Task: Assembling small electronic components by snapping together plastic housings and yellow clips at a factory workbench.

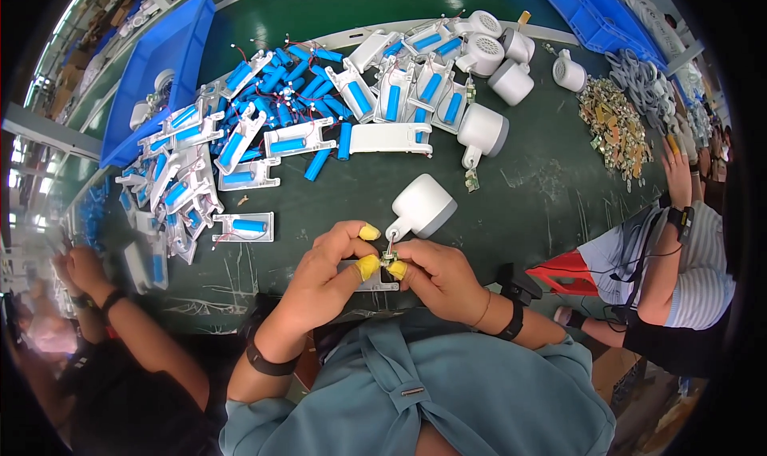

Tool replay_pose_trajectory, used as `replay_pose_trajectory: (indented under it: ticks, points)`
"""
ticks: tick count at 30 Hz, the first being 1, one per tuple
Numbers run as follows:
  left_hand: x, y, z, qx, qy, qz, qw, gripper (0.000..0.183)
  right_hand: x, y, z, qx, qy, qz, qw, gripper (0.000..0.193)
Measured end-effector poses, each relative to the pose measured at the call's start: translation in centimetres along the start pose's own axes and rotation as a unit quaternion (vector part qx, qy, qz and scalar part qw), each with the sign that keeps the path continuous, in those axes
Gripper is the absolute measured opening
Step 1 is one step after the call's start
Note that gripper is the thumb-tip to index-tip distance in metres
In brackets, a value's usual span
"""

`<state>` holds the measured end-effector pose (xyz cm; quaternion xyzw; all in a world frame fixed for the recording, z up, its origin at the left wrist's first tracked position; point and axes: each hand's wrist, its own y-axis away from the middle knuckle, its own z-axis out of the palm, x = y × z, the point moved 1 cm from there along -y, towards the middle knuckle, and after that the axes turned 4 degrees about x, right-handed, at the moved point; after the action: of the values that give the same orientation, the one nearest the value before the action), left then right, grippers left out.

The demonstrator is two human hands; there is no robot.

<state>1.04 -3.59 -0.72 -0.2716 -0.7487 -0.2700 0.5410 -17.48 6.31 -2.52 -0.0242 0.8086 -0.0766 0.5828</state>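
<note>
Between my hands, near the table's front edge, is a small green circuit board, joined by thin wires to a white fan head lying just beyond. My right hand pinches the board between thumb and forefinger. My left hand is beside it, its thumb tip near the board. The left forefinger is bent and apart from the thumb; its other fingers are mostly hidden. Yellow covers sit on the thumb and finger tips. A white handle shell lies beneath my hands, partly covered by them.
Several white shells with blue batteries and a heap of loose batteries fill the left and back. More fan heads stand behind. A pile of circuit boards and grey cables lie right. Blue bins flank the table. Co-workers' arms appear both sides.
</note>
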Motion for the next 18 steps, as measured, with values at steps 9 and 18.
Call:
replay_pose_trajectory:
  ticks: [9, 18]
  points:
    - [0.1, -0.5, 0.2, 0.007, 0.177, -0.074, 0.981, 0.035, -0.5, -0.3, 0.9, 0.062, 0.033, -0.024, 0.997, 0.017]
    - [0.5, 0.2, 0.9, 0.114, -0.075, 0.039, 0.990, 0.020, -1.2, -1.1, 2.0, 0.118, 0.137, -0.022, 0.983, 0.016]
